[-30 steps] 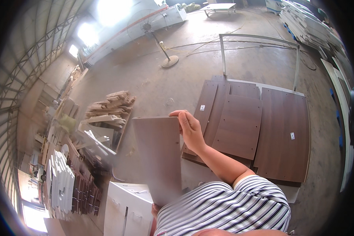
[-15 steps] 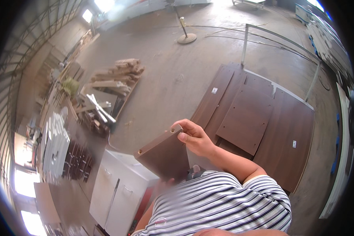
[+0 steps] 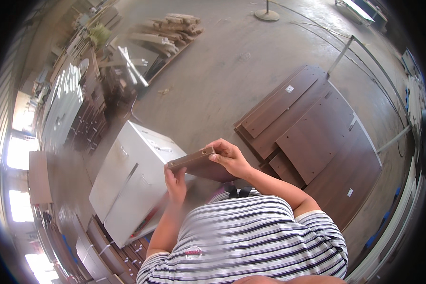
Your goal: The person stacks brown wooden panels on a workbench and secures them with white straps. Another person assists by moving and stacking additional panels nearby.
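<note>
I hold a dark brown wooden panel in front of my body, with one long edge facing up. Two round holes show in that edge, one near each end. My right hand grips the right end, thumb on the near face and fingers over the far side. At the left end my left hand has its fingers and thumb around the corner. The panel's lower part is tilted toward me and partly out of sight.
To the left stands a white cabinet with handles. A stack of brown panels lies at the right beside a metal frame. Wooden offcuts are piled further off, and a round-based stand is at the far side.
My left hand has come up to the panel's left end. The panel has turned so its holed edge lies flatter. The view has shifted, bringing the stacked panels closer into sight.
</note>
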The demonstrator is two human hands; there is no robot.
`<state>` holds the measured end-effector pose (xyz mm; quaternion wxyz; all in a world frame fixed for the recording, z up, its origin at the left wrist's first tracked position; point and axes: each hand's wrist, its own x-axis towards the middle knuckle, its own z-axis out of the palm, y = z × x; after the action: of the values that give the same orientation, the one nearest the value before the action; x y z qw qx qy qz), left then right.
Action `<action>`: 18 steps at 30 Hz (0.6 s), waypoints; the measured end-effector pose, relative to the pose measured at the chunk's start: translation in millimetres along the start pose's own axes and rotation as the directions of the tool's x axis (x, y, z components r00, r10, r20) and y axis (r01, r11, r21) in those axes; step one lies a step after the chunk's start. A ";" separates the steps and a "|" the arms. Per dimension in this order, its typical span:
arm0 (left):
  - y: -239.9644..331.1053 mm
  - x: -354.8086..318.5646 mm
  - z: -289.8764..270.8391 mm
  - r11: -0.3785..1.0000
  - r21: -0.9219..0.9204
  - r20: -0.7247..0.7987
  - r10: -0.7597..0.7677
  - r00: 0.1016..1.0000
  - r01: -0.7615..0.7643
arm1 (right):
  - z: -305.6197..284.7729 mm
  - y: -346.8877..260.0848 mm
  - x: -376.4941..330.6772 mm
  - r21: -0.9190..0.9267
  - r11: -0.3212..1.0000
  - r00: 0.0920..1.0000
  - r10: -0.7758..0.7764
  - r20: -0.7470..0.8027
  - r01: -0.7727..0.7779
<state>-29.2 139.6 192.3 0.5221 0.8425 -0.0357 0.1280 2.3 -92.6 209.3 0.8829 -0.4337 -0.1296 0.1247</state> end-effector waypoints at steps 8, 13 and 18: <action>12.9 42.7 -40.7 0.993 -0.091 0.064 -0.074 0.995 0.079 | 16.5 25.7 34.1 -0.265 0.962 0.996 0.081 0.036 -0.069; 25.2 84.6 -49.5 0.795 0.516 0.507 0.018 0.862 -0.319 | 8.0 34.9 64.8 -0.581 0.808 0.992 0.125 0.004 -0.099; -72.1 99.9 -23.5 0.775 0.613 0.284 -0.030 0.958 -0.157 | -41.4 84.5 98.8 -0.841 0.530 0.976 -0.216 -0.010 0.109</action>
<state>77.0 200.5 164.7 0.1957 0.9758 -0.0922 0.0308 99.5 -40.0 129.4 0.5831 -0.7936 -0.1632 -0.0595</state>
